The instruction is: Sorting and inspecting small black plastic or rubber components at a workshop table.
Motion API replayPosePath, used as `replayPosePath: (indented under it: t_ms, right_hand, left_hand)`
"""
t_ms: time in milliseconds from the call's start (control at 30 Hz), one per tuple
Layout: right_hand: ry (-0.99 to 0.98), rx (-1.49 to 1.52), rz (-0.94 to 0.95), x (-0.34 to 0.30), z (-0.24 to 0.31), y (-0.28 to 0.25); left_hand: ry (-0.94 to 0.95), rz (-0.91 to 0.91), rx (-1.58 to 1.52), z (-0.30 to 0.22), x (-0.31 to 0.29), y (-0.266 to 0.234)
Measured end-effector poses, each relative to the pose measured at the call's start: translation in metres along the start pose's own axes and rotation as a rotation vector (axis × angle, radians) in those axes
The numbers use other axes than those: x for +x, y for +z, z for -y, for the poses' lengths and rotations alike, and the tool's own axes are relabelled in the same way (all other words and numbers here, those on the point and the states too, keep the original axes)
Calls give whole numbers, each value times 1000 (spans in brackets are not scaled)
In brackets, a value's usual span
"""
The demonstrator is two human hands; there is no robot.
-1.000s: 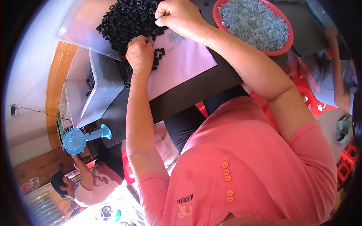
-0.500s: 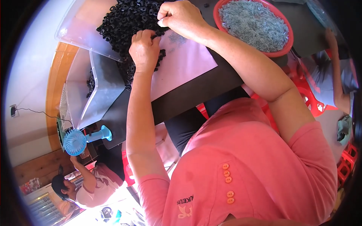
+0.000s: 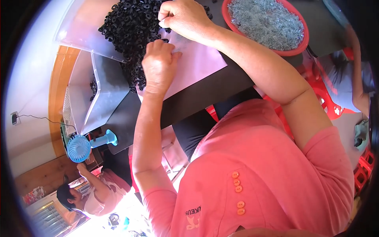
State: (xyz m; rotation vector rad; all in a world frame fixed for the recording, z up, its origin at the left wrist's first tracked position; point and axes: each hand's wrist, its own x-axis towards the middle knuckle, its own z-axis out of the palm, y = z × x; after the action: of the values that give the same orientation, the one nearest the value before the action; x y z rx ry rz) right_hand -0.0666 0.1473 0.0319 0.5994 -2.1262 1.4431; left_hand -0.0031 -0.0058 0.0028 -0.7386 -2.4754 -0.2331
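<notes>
Dark tabletop (image 3: pixel 197 95): black plastic parts (image 3: pixel 133 27) are lying heaped forward-left of the left hand (image 3: pixel 159 65).
It's gaping, thumb apart; right hand (image 3: pixel 184 19) is pinching, contents unclear.

Your shirt (image 3: pixel 268 166) is soft matt cloth with glossy buttons (image 3: pixel 238 189). Before you, the black pieces (image 3: pixel 132 23) look like plastic, the tiny pieces (image 3: pixel 266 23) glint, the bowl (image 3: pixel 305 41) is smooth plastic, the sheet (image 3: pixel 199 69) smooth and matt, the worktop (image 3: pixel 197 93) matt, the box (image 3: pixel 106 89) translucent plastic.
</notes>
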Motion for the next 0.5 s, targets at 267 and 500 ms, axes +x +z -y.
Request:
replayPosePath:
  t_ms: [267,500]
  right_hand:
    - [66,130,114,-2,5,-6]
    - [297,197,560,-6,-10,11]
  left_hand:
    - [-123,-127,-77,6,-9,8]
    - [-198,-223,-208,3,-15,14]
